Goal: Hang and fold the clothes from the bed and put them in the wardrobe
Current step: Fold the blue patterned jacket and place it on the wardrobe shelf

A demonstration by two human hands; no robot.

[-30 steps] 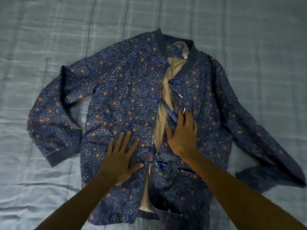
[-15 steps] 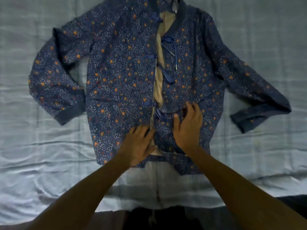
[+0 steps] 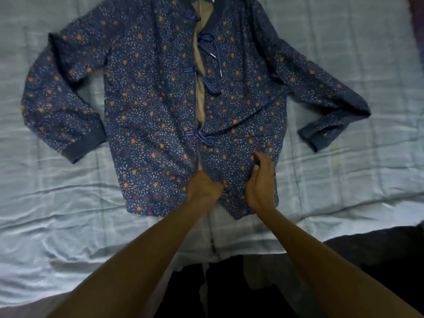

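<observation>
on the wrinkled pale bed (image 3: 68, 226) our quilted navy jacket (image 3: 149, 111), orange-flecked and tan-lined, lies flat; at its hem (image 3: 146, 211) our left hand (image 3: 204, 187) grips the zip (image 3: 226, 190), right hand (image 3: 261, 182) pinches cloth.

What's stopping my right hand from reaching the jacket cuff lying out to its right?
Probably nothing, so yes, it looks reachable. The right hand is on the jacket near the hem, and only flat fabric and bare bed sheet lie between it and that cuff.

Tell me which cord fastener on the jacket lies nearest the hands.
The lowest fastener, just above the left hand; the others sit higher up the jacket front, farther from both hands.
</observation>
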